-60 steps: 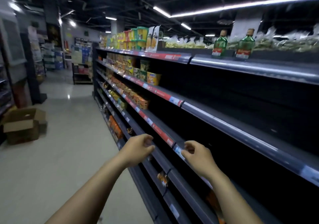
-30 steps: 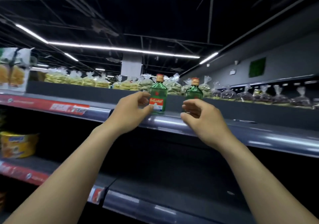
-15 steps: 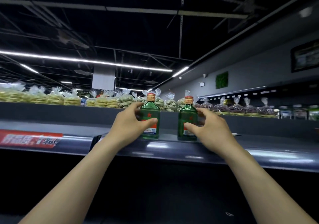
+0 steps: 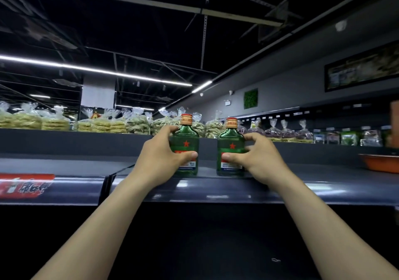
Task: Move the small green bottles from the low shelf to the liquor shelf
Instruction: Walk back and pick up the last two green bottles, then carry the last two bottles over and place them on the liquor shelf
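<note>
My left hand (image 4: 160, 161) and right hand (image 4: 257, 161) each wrap a green bottle, left bottle (image 4: 187, 143) and right bottle (image 4: 231, 148), upright on the top shelf (image 4: 302, 184).

— What have you got in front of you?
— Two small green bottles, flat-sided glass, each with a red star, a red-white-blue label low down and an orange-red cap.
— Where do they stand?
— Both upright on the dark shelf (image 4: 323, 182), side by side, apart. The left bottle (image 4: 187, 143) is at nine o'clock of the right bottle (image 4: 231, 148). Your hands partly cover both labels.
</note>
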{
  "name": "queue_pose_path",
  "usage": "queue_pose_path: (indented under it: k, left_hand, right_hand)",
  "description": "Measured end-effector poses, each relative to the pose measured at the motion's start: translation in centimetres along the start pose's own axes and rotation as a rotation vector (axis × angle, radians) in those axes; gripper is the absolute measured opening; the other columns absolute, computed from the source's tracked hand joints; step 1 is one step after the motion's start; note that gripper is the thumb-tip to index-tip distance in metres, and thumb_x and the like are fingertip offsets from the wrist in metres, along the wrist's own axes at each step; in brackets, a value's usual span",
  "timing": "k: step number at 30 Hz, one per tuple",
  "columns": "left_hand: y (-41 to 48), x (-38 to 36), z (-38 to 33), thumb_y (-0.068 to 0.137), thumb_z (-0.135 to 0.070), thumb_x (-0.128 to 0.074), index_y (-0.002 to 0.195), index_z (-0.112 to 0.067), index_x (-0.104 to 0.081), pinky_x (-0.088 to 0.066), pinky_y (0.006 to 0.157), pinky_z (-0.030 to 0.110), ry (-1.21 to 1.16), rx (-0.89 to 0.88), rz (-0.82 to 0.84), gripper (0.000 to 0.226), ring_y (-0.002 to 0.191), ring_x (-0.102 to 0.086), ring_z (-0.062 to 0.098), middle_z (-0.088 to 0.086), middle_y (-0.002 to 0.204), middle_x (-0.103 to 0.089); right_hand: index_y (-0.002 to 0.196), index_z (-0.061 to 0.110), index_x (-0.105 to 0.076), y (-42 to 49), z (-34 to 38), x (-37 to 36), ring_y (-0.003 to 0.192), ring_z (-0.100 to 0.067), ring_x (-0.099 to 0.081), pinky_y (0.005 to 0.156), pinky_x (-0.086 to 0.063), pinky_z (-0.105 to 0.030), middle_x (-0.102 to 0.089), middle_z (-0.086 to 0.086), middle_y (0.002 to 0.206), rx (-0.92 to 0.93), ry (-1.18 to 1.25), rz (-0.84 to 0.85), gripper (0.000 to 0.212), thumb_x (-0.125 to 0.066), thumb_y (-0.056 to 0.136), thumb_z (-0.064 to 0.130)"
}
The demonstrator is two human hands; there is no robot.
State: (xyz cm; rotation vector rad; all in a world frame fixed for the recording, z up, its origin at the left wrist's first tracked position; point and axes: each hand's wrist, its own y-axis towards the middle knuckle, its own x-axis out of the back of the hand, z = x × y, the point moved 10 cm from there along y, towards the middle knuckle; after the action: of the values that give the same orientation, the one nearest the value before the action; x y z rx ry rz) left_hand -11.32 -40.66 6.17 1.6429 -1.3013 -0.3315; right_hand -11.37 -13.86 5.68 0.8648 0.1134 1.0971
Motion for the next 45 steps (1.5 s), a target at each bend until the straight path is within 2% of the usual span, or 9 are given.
queue_pose_path:
  k: [5, 9, 13, 16, 23, 28, 31, 39, 45]
  left_hand:
    - [-0.2, -0.7, -1.9, 0.065, -0.043, -0.093, 0.122, -0.042, -0.051, -0.058, 0.091, 0.044, -0.127, -0.004, 0.001, 0.071, 0.108, -0.067, 0.017, -0.008, 0.119, -0.068]
    - [-0.4, -2.1, -7.5, 0.063, -0.042, -0.091, 0.123, -0.035, -0.054, -0.063, 0.083, 0.039, -0.261, -0.065, -0.028, 0.071, 0.093, -0.073, 0.006, -0.010, 0.107, -0.073]
    - [-1.8, -6.7, -15.4, 0.055, -0.054, -0.088, 0.125, -0.037, -0.055, -0.061, 0.086, 0.038, -0.388, -0.146, 0.015, 0.079, 0.101, -0.072, 0.010, -0.009, 0.117, -0.071]
    - [-4.4, -14.4, -21.5, 0.057, -0.048, -0.091, 0.126, -0.035, -0.057, -0.062, 0.084, 0.034, -0.473, -0.168, 0.154, 0.078, 0.095, -0.074, 0.006, -0.007, 0.113, -0.074]
    - [-18.0, -38.5, -36.6, 0.062, -0.020, -0.096, 0.113, -0.032, -0.067, -0.057, 0.082, 0.026, -0.642, -0.153, 0.463, 0.060, 0.092, -0.074, 0.006, -0.013, 0.099, -0.078]
    - [-33.5, -53.0, -48.9, 0.061, -0.015, -0.097, 0.109, -0.032, -0.065, -0.051, 0.070, 0.009, -0.809, -0.107, 0.742, 0.060, 0.082, -0.071, -0.007, -0.023, 0.090, -0.077]
    - [-43.3, -59.2, -55.7, 0.062, -0.013, -0.096, 0.100, -0.039, -0.061, -0.046, 0.063, 0.002, -0.871, -0.092, 0.925, 0.058, 0.077, -0.066, -0.017, -0.033, 0.081, -0.073]
    - [-65.0, -70.5, -69.7, 0.066, -0.015, -0.094, 0.112, -0.035, -0.064, -0.059, 0.066, 0.020, -0.964, -0.043, 1.421, 0.058, 0.086, -0.076, 0.007, -0.008, 0.097, -0.079]
    - [-78.2, -78.2, -80.8, 0.060, -0.029, -0.095, 0.114, -0.038, -0.063, -0.061, 0.069, 0.022, -1.006, -0.062, 1.642, 0.063, 0.091, -0.071, 0.000, -0.010, 0.103, -0.074]
  right_hand:
    - [0.104, 0.015, -0.076, -0.6, 1.0, 1.4, 0.093, -0.022, -0.080, 0.092, -0.063, -0.045, -0.083, -0.003, 0.099, 0.055, 0.136, -0.033, 0.047, -0.099, 0.063, 0.019]
    - [0.098, 0.025, -0.074, -2.2, 2.8, 7.6, 0.086, -0.003, -0.079, 0.075, -0.063, -0.021, -0.083, 0.012, 0.092, 0.143, 0.187, -0.103, 0.041, -0.098, 0.065, 0.023]
    - [0.105, 0.021, -0.075, -5.8, 1.8, 17.1, 0.089, -0.005, -0.079, 0.076, -0.062, -0.020, -0.083, 0.011, 0.095, 0.148, 0.153, -0.167, 0.046, -0.097, 0.066, 0.023]
    - [0.108, 0.014, -0.076, -10.1, -1.1, 25.6, 0.090, -0.009, -0.079, 0.081, -0.062, -0.025, -0.083, 0.004, 0.098, 0.099, 0.110, -0.224, 0.045, -0.096, 0.068, 0.015]
    - [0.084, 0.021, -0.075, -28.5, -13.4, 49.0, 0.068, 0.008, -0.071, 0.064, -0.053, -0.009, -0.079, 0.020, 0.073, -0.178, -0.102, -0.405, 0.032, -0.096, 0.065, 0.005]
    - [0.098, 0.018, -0.077, -46.3, -21.1, 63.7, 0.087, -0.012, -0.079, 0.082, -0.063, -0.033, -0.083, 0.004, 0.091, -0.492, -0.226, -0.591, 0.038, -0.096, 0.067, 0.010]
    - [0.097, 0.018, -0.075, -56.1, -23.8, 69.7, 0.085, -0.013, -0.079, 0.079, -0.065, -0.034, -0.083, 0.000, 0.093, -0.650, -0.249, -0.687, 0.037, -0.095, 0.068, 0.007]
    - [0.099, 0.019, -0.074, -79.1, -27.3, 80.8, 0.087, -0.015, -0.080, 0.084, -0.065, -0.048, -0.083, 0.002, 0.094, -0.937, -0.344, -0.983, 0.039, -0.093, 0.067, 0.011]
    - [0.102, 0.020, -0.072, -90.8, -31.0, 90.8, 0.087, -0.013, -0.079, 0.084, -0.065, -0.045, -0.082, 0.001, 0.096, -1.104, -0.380, -1.080, 0.037, -0.093, 0.072, 0.012]
